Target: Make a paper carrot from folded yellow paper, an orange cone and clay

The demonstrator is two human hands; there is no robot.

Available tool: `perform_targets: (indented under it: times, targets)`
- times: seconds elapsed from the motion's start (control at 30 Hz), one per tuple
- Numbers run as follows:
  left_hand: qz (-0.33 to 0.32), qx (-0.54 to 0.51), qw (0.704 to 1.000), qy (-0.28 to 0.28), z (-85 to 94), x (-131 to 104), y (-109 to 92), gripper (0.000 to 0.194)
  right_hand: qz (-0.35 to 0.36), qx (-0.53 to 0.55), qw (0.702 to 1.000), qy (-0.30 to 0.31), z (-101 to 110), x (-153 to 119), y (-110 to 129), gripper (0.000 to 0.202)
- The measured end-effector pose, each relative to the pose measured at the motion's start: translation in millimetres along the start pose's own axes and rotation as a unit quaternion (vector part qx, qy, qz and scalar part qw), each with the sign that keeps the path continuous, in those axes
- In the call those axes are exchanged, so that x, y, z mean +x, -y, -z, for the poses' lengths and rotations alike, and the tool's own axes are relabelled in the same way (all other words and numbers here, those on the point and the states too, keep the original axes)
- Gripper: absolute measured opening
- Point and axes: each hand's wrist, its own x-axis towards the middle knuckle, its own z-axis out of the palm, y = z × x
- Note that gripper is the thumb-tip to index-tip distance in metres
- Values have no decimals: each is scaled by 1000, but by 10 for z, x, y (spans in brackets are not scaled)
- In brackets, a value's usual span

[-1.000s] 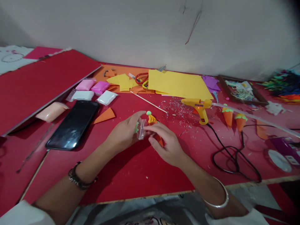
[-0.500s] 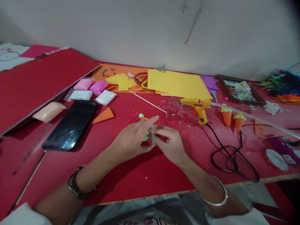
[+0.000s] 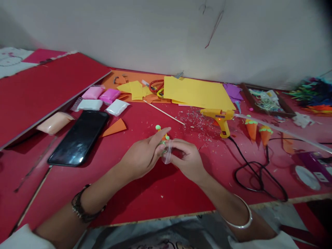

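Both hands meet over the red table. My right hand (image 3: 188, 159) pinches a small clear round plastic piece (image 3: 166, 157), like a tub or lid, between thumb and fingers. On its left side, my left hand (image 3: 141, 156) has thumb and fingertips closed at the plastic's edge, index finger stretched past it. Some green shows around those fingertips, too small to make out. Just beyond the fingers sit a pale green ball (image 3: 158, 127) and an orange piece with green dabs (image 3: 166, 137), partly hidden by my left hand.
A yellow glue gun (image 3: 220, 119) lies right, among white shavings, its black cord (image 3: 249, 188) looped. Two orange cones (image 3: 265, 136) with green rims lie beyond it. A thin stick (image 3: 164, 112) and yellow sheets (image 3: 199, 92) lie behind; a phone (image 3: 79, 138) and clay packets (image 3: 117, 108) are left.
My left fingers have bent inward, bringing the thumb and fingertips to the plastic's edge. The clear piece has turned slightly, and more of the orange and green piece behind shows.
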Motion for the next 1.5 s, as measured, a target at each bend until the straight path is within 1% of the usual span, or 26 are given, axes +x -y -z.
perform_targets:
  times: [0.07,0.13,0.23,0.3,0.4,0.5,0.63,0.73,0.83,0.97,1.03,1.1,1.2,1.27,1.37,1.43,1.5]
  targets:
    - [9,13,1000,2,-7,2,-26,43,11,10,1000,8,-9,3,-6,14]
    - [7,16,1000,-1,-12,-2,-36,43,11,26,999,30,-12,3,-7,10]
    - [-1,19,1000,-9,-24,-15,-26,43,-22,64,995,75,-10,3,6,4]
    - [-8,14,1000,-10,-28,-23,-16,42,-53,100,988,103,-10,4,17,5]
    - [-28,11,999,-13,-13,-24,-10,40,-77,138,980,121,-9,9,19,7]
    - [-37,34,999,-11,28,-12,-13,38,-73,127,979,140,4,13,7,9]
    - [-28,72,997,6,104,4,9,37,-49,104,979,169,23,16,21,7]
    - [-10,73,997,-6,168,5,58,36,-42,122,975,183,23,12,47,7]
    - [17,49,998,-41,225,2,113,34,-71,175,969,161,25,3,27,4]
    - [40,22,995,-88,260,1,157,30,-114,273,952,76,50,-12,-58,8]
    - [41,17,995,-92,256,0,164,29,-119,292,948,51,57,-14,-70,12]
    - [39,18,995,-89,246,-1,161,30,-113,255,959,48,50,-14,-45,15]
    - [39,21,995,-87,232,-3,143,31,-85,137,986,40,26,-10,24,14]
    - [41,27,995,-88,222,-2,123,31,-55,65,996,31,16,-8,52,14]
    - [44,56,995,-71,197,2,86,31,1,-1,999,33,16,-4,53,15]
    - [44,78,995,-54,175,6,65,32,26,-20,998,55,20,0,42,17]
    - [41,96,993,-52,156,9,52,33,31,-27,996,82,21,1,35,19]
